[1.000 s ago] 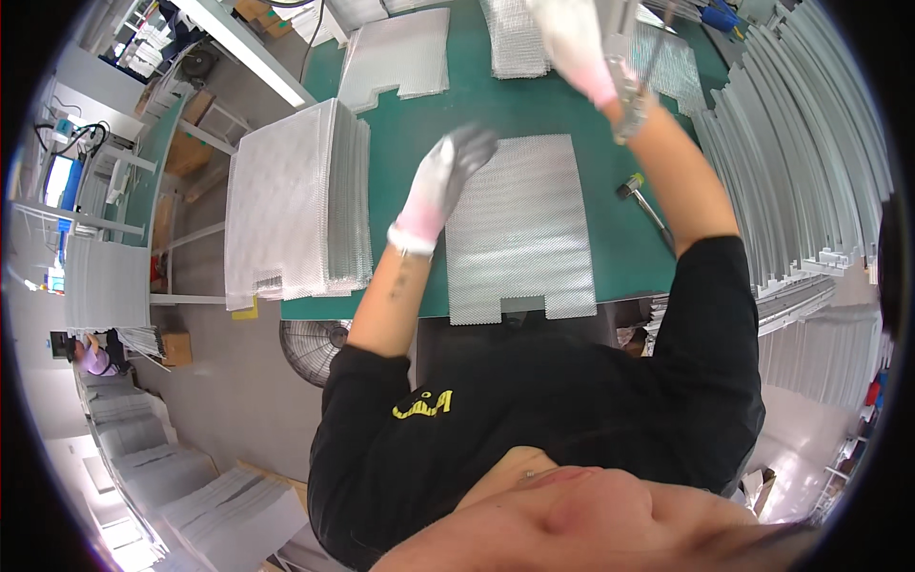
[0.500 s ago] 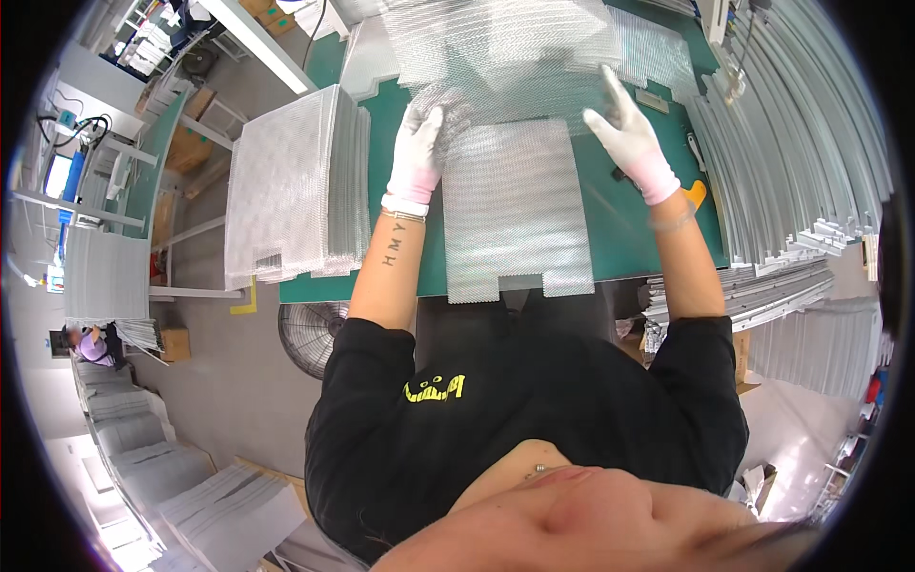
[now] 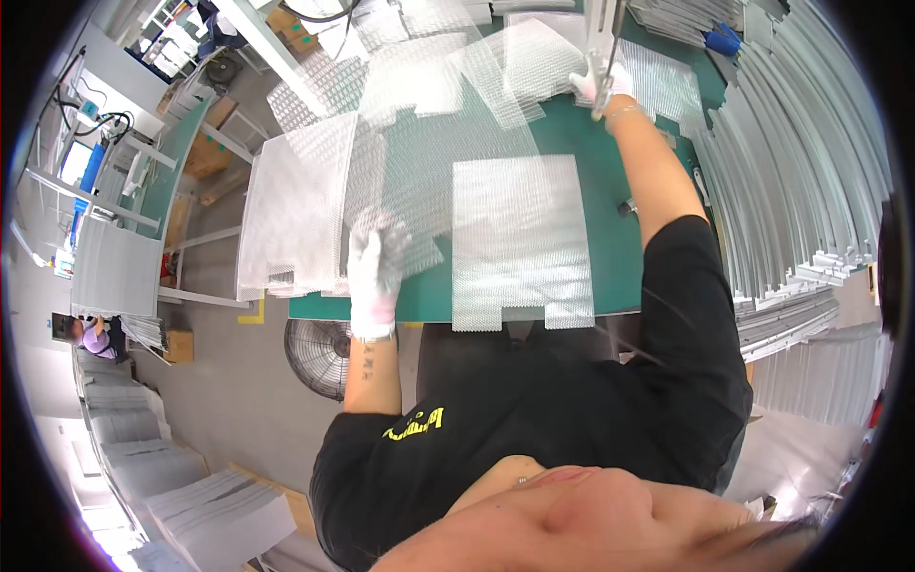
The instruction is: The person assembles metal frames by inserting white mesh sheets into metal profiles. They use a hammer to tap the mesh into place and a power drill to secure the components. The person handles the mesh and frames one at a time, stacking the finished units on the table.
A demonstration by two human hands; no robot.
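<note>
My gloved left hand (image 3: 374, 262) is closed on the near edge of a clear mesh sheet (image 3: 457, 143). The sheet spreads away from it over the table, partly across a stack of pale mesh sheets (image 3: 294, 200) on the left. Another mesh sheet (image 3: 522, 234), notched at its near edge, lies flat in front of me. At the far right, my gloved right hand (image 3: 599, 84) reaches among more mesh pieces (image 3: 538, 59). A slim upright bar (image 3: 602, 43) crosses in front of it and hides most of its fingers, so its grip is unclear.
The green tabletop (image 3: 610, 257) carries these sheets. Long pale strips (image 3: 791, 181) stand packed along its right side, with a blue object (image 3: 722, 41) beyond. A floor fan (image 3: 319, 353) stands below the left front edge. Another person (image 3: 95, 334) is far off at the left.
My left hand has drawn a mesh sheet toward me and left, near the stack. My right hand has moved away to the far side. The far mesh pieces now lie spread apart.
</note>
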